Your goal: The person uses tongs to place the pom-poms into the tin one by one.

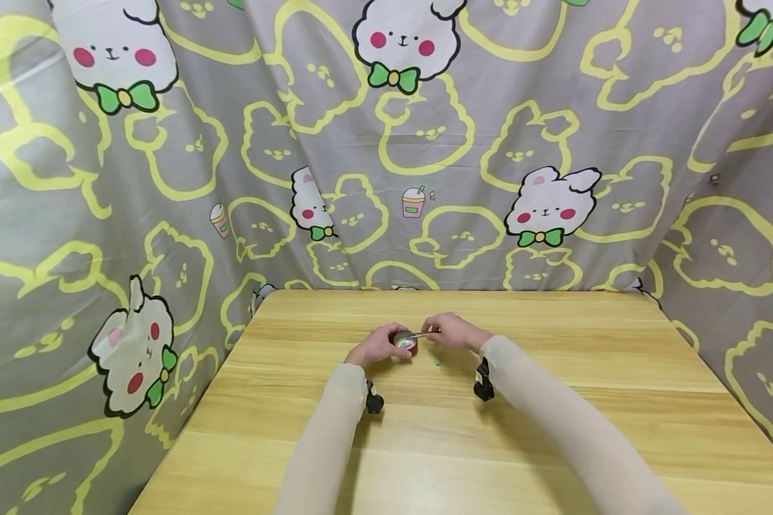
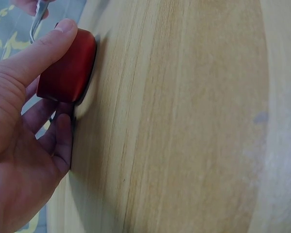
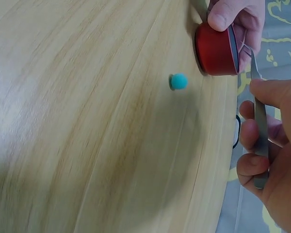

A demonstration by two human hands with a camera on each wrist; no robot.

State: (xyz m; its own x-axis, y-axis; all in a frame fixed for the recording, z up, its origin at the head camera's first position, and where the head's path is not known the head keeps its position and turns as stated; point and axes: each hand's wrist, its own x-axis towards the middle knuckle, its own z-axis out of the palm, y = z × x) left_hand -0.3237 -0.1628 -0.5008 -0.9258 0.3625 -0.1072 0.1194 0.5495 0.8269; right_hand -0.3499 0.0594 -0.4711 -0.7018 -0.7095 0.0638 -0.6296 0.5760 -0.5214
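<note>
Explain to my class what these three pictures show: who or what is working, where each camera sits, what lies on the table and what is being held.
No machine here: a person works with two bare hands, arms in pale sleeves. The wide picture comes from a camera worn on the head, looking down at a wooden table with a cartoon-rabbit cloth hung behind and beside it. The other two come from small cameras strapped to each wrist, so they look tilted and very close.

The left hand grips a small round red container, thumb on one side and fingers on the other, steadying it on the table. The right hand pinches metal tweezers, their tips at the container's open top. In the head view the inside looks shiny and many-coloured; what is in it is too small to tell.

One small teal ball lies loose on the table beside the container.
</note>
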